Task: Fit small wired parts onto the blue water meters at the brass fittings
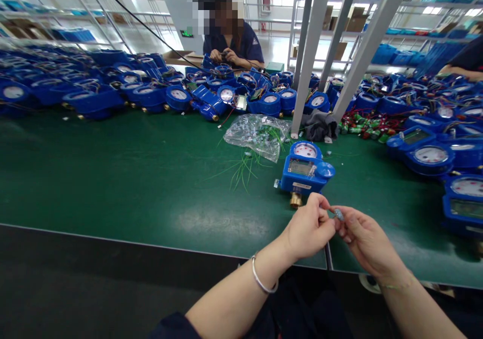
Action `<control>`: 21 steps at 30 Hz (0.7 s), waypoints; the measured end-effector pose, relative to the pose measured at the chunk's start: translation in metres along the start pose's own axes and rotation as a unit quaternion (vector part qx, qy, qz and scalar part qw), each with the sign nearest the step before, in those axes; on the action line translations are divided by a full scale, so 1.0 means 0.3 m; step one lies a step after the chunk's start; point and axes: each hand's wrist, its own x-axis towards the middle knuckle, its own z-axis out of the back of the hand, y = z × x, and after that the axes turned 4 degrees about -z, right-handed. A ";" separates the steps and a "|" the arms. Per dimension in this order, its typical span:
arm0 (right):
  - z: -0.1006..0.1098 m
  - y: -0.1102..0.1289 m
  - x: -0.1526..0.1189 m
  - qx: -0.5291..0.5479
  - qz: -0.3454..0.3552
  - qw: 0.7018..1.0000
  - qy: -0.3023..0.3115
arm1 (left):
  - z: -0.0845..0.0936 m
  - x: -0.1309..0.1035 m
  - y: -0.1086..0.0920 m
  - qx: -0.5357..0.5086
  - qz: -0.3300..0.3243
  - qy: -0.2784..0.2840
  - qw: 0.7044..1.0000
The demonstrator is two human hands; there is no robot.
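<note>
Between my hands is a small pale-blue piece (338, 214) that looks like a meter seal. My right hand (368, 236) pinches it between thumb and fingers. My left hand (309, 227) is closed, its fingertips meeting the same piece from the left; any thin wire there is too fine to make out. Just beyond my left hand, a blue water meter (302, 183) rests on the green table, with its round dial, display window and brass threaded end (296, 200) showing. A clear plastic bag (245, 128) of small pieces lies behind it, with green wires (243, 173) spread in front.
Many blue meters (179, 95) line the table's far side, and more (432, 155) stand at the right. Grey metal posts (307, 57) rise beside a dark cloth (320, 125). Red-wired green parts (372, 125) lie behind. A co-worker (236, 47) sits opposite; another person's arm (464, 71) shows far right.
</note>
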 end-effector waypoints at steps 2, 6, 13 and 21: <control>0.001 -0.001 0.001 -0.005 0.002 1.000 0.000 | 0.002 -0.002 0.001 0.000 0.000 -0.005 1.000; 0.000 -0.001 0.001 -0.008 0.003 1.000 -0.002 | 0.004 -0.006 0.002 0.001 0.000 -0.008 1.000; -0.004 0.000 -0.003 -0.012 -0.006 1.000 0.002 | 0.005 -0.006 0.007 0.005 0.004 -0.008 1.000; -0.003 -0.016 0.003 -0.026 -0.003 1.000 0.009 | 0.006 -0.006 0.005 -0.012 -0.012 -0.003 1.000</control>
